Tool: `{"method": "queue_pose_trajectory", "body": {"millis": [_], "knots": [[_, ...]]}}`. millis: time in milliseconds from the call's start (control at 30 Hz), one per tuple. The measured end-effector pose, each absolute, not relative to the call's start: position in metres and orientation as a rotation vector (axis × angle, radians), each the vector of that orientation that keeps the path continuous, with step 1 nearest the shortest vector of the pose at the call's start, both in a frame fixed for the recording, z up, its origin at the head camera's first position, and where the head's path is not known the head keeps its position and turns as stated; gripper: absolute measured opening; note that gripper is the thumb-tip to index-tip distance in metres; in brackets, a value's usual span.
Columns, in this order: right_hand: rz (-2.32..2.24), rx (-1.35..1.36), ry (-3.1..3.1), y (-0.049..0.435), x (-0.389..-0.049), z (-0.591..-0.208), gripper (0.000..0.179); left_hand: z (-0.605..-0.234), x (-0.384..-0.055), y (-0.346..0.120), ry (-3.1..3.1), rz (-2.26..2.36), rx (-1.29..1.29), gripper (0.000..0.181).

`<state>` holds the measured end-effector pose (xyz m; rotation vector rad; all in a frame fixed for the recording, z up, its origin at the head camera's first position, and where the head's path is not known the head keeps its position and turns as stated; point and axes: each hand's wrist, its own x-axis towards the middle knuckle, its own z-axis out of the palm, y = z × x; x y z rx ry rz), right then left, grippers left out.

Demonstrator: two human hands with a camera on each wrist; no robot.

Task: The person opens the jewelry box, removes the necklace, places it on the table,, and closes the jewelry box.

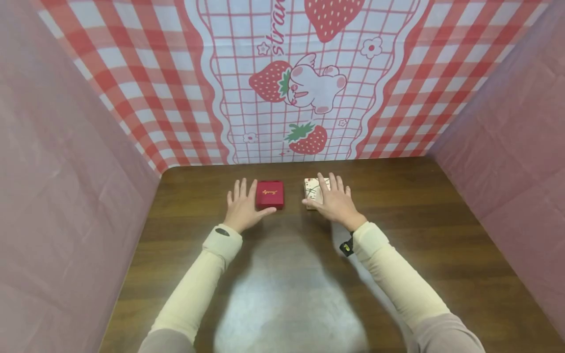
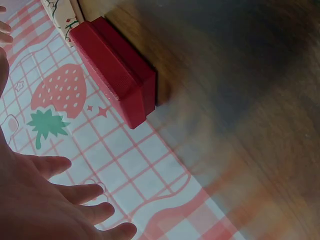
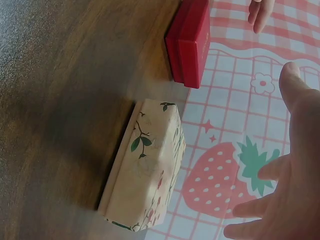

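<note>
A small red box with gold lettering on its lid sits on the table, left of a cream floral box. My left hand is spread at the red box's left side, fingers straight and thumb out along its near edge. In the left wrist view, a gap separates that hand from the red box. My right hand hovers over the cream box with fingers spread, hiding part of its lid. The right wrist view shows the cream box apart from the fingers. Neither hand holds anything.
A brown wooden table carries both boxes near its far edge. Behind it hangs a red-checked cloth with strawberry prints. Pinkish cloth walls stand on both sides. Dark straps and white cuffs surround my wrists.
</note>
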<state>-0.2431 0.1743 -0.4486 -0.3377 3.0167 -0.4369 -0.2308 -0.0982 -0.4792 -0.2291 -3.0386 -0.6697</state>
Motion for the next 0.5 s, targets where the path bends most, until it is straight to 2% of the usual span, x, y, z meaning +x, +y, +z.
{"method": "queue_pose_trajectory", "body": {"millis": [200, 500], "knots": [[-0.446, -0.362, 3.021, 0.1726, -0.2444, -0.4491, 0.097, -0.4809, -0.2306, -0.1002, -3.042, -0.703, -0.235, 0.109], [-0.493, -0.404, 3.016, 0.1716, -0.2464, -0.4525, 0.096, -0.4823, -0.2337, -0.1019, -2.970, -0.790, -0.244, 0.105]]}}
